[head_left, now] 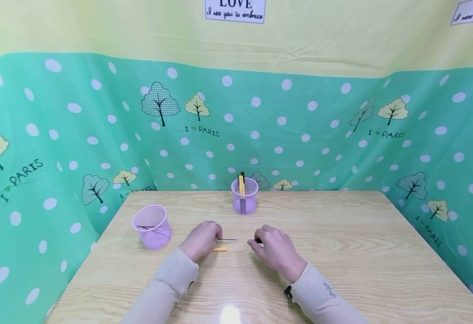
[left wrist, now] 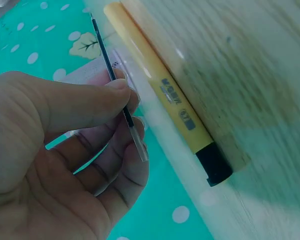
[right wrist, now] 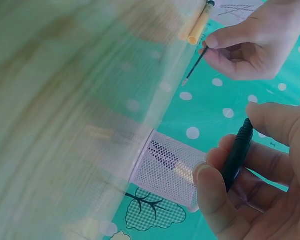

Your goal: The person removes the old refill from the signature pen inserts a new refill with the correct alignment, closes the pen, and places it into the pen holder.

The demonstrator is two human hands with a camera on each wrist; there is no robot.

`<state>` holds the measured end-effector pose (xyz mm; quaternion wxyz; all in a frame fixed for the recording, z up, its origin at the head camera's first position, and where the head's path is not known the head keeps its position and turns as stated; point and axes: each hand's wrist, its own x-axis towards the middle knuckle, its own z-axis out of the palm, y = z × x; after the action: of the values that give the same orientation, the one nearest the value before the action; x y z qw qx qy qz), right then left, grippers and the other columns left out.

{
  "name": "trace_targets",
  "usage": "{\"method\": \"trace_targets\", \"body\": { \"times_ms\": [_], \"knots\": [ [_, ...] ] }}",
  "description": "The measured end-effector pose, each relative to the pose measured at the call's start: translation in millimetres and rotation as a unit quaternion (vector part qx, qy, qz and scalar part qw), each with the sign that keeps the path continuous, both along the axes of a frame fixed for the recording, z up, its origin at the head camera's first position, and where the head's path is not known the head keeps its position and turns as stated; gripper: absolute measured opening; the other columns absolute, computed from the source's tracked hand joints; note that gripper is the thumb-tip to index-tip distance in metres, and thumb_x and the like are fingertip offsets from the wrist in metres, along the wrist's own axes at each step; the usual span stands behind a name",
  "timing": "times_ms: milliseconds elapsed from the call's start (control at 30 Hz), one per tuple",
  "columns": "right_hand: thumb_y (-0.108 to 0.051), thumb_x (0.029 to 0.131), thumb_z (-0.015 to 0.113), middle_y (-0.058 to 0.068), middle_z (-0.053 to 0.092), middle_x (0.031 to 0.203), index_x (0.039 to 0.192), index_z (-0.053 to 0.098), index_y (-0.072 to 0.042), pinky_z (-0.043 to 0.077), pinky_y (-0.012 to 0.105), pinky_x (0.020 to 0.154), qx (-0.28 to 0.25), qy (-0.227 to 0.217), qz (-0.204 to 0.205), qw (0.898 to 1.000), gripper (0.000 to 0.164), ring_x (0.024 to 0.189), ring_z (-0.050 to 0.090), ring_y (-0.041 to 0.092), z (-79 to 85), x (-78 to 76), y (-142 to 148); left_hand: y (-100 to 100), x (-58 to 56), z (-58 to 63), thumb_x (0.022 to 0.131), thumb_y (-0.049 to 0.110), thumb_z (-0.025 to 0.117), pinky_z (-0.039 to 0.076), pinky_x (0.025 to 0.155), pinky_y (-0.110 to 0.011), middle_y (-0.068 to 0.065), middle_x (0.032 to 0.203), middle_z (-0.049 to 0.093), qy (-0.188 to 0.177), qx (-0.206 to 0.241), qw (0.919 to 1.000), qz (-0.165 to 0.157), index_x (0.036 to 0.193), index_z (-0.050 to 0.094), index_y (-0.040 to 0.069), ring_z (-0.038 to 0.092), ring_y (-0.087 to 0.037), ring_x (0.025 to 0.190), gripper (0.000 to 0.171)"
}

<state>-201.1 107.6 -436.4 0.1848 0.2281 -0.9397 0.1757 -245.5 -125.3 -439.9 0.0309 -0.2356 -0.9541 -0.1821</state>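
Observation:
My left hand (head_left: 202, 238) pinches a thin pen refill (left wrist: 106, 52), dark along most of its length with a clear end, between thumb and fingers. Just beside that hand a yellow pen barrel (left wrist: 155, 75) with a black end lies on the table. In the right wrist view my right hand (right wrist: 270, 165) holds a black, ribbed, tapered pen grip piece (right wrist: 238, 152) between thumb and fingers. The two hands are a short gap apart, the refill's tip pointing toward the right hand.
Behind the hands stands a lilac mesh cup (head_left: 236, 206) with yellow and black pens in it. Another lilac cup (head_left: 155, 240), left of the left hand, holds several thin dark refills. A green dotted curtain (head_left: 301, 148) hangs beyond the wooden table (head_left: 342, 225).

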Motion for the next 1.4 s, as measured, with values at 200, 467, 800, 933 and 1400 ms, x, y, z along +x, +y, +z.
{"method": "trace_targets", "body": {
  "times_ms": [200, 467, 800, 933, 1400],
  "knots": [
    [-0.034, 0.084, 0.072, -0.009, 0.056, 0.073, 0.077, 0.067, -0.017, 0.045, 0.023, 0.054, -0.003, -0.001, 0.0, 1.0, 0.019, 0.062, 0.053, 0.006, 0.3, 0.5, -0.2, -0.1, -2.8, -1.7, 0.067, -0.015, 0.056, 0.05, 0.065, -0.033, 0.002, 0.075, 0.062, -0.015, -0.012, 0.9998, -0.001, 0.069, 0.066, 0.01, 0.056, -0.015, 0.07, 0.027],
    [-0.034, 0.084, 0.072, -0.009, 0.055, 0.072, 0.078, 0.068, -0.017, 0.044, 0.023, 0.053, 0.002, 0.005, 0.002, 1.0, 0.018, 0.061, 0.052, 0.006, -1.4, 0.2, -1.4, 0.3, -2.2, -3.0, 0.066, -0.016, 0.056, 0.044, 0.058, -0.029, 0.003, 0.066, 0.053, -0.018, -0.013, 0.9997, -0.013, 0.063, 0.06, 0.009, 0.048, -0.015, 0.061, 0.026],
    [-0.034, 0.084, 0.072, -0.009, 0.055, 0.072, 0.077, 0.066, -0.018, 0.044, 0.023, 0.053, -0.004, 0.005, 0.005, 1.0, 0.019, 0.061, 0.052, 0.006, 0.0, 0.6, -0.7, 1.9, -6.1, -6.1, 0.064, -0.015, 0.057, 0.042, 0.056, -0.027, 0.004, 0.064, 0.05, 0.017, -0.026, 0.9989, -0.036, 0.06, 0.057, 0.01, 0.048, -0.014, 0.06, 0.026],
    [-0.035, 0.084, 0.072, -0.01, 0.055, 0.072, 0.077, 0.066, -0.018, 0.043, 0.023, 0.053, -0.003, 0.003, 0.005, 1.0, 0.019, 0.061, 0.052, 0.006, 0.2, 0.6, -0.5, 2.1, -6.7, -5.8, 0.064, -0.015, 0.06, 0.042, 0.056, -0.026, 0.004, 0.064, 0.05, 0.012, -0.025, 0.9989, -0.039, 0.061, 0.057, 0.011, 0.046, -0.012, 0.06, 0.026],
    [-0.035, 0.085, 0.071, -0.011, 0.049, 0.07, 0.076, 0.064, -0.018, 0.041, 0.022, 0.052, -0.003, -0.013, 0.006, 1.0, 0.02, 0.058, 0.047, 0.004, 1.1, 0.4, -0.8, 2.6, -7.3, -6.8, 0.066, -0.013, 0.065, 0.042, 0.055, -0.025, 0.005, 0.063, 0.048, 0.002, -0.037, 0.9989, -0.028, 0.06, 0.055, 0.013, 0.045, -0.011, 0.059, 0.029]
  ]
}}
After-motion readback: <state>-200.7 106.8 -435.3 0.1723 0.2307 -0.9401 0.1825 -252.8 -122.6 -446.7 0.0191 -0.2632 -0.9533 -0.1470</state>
